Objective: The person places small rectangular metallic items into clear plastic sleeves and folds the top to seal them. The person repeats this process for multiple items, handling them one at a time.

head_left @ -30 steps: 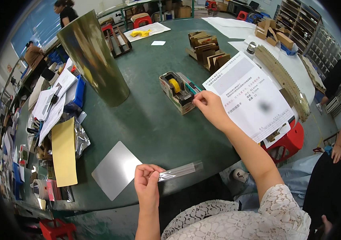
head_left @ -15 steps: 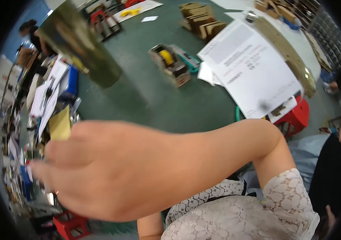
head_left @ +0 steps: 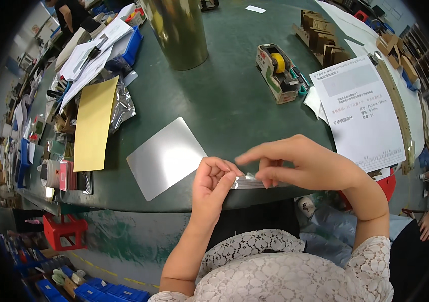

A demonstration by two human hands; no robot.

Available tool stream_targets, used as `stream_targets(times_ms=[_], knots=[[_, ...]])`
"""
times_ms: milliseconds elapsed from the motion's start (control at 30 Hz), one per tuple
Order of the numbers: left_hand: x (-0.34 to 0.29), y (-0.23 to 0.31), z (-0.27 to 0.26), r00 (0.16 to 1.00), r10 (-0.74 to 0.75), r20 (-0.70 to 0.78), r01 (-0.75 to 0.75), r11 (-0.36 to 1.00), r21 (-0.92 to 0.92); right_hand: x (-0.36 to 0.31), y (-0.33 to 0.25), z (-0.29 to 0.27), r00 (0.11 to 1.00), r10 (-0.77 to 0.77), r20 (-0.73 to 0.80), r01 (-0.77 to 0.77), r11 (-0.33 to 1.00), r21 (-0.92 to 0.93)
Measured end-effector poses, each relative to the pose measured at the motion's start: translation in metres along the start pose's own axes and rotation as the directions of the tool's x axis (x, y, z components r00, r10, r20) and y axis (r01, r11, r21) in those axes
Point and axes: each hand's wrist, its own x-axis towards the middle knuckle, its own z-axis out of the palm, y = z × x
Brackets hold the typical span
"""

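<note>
My left hand (head_left: pixel 212 181) is at the near table edge, its thumb and bent fingers closed on the end of a thin stack of shiny metal cards (head_left: pixel 249 184). A scrap of clear film (head_left: pixel 249 176) shows at the top of the stack. My right hand (head_left: pixel 305 163) is over the stack's other end; one finger stretches toward my left hand while the rest bend close to the cards. Its fingers are apart, with nothing plainly held. To the left of my left hand, a silvery metal sheet (head_left: pixel 166 158) with rounded corners lies flat on the green table (head_left: pixel 224 116).
A tape dispenser (head_left: pixel 278 74) stands ahead, with a shiny gold-green cylinder (head_left: pixel 179 35) to its left. A printed sheet (head_left: pixel 359 113) lies at right, beside slotted cardboard (head_left: pixel 321 38). At left are a yellow sheet (head_left: pixel 95 128) and a blue bin (head_left: pixel 125 54) with papers.
My right arm has swung back from across the view to the right. My left hand, the card stack and the metal sheet have come into view. The view has shifted.
</note>
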Motion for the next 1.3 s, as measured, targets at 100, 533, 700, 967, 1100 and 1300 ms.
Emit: stream_targets(times_ms=[100,533,700,967,1100,1300], knots=[[-0.001,-0.003,-0.001,1.000,0.003,0.008,-0.003,1.000,-0.008,0.005,0.001,-0.001,0.996,0.058,0.070,-0.059,0.998,0.011],[-0.002,-0.001,0.003,0.999,-0.006,-0.038,0.008,0.999,0.053,0.017,0.004,-0.010,0.965,0.213,0.150,-0.177,0.959,-0.221],[-0.003,-0.001,0.004,0.998,-0.002,-0.058,0.006,0.998,0.060,-0.007,0.015,-0.009,0.996,0.083,-0.045,-0.092,0.961,-0.262],[-0.003,-0.001,0.000,1.000,0.008,0.006,-0.009,0.998,0.065,-0.034,0.038,0.034,0.909,-0.370,-0.193,0.183,0.769,-0.613],[-0.001,0.006,0.002,1.000,-0.006,-0.021,0.009,0.988,0.153,-0.036,0.043,0.033,0.910,-0.360,-0.205,0.163,0.766,-0.622],[0.001,0.022,0.014,1.000,0.019,-0.022,-0.004,0.835,0.551,-0.037,0.050,0.038,0.898,-0.362,-0.250,0.153,0.790,-0.594]])
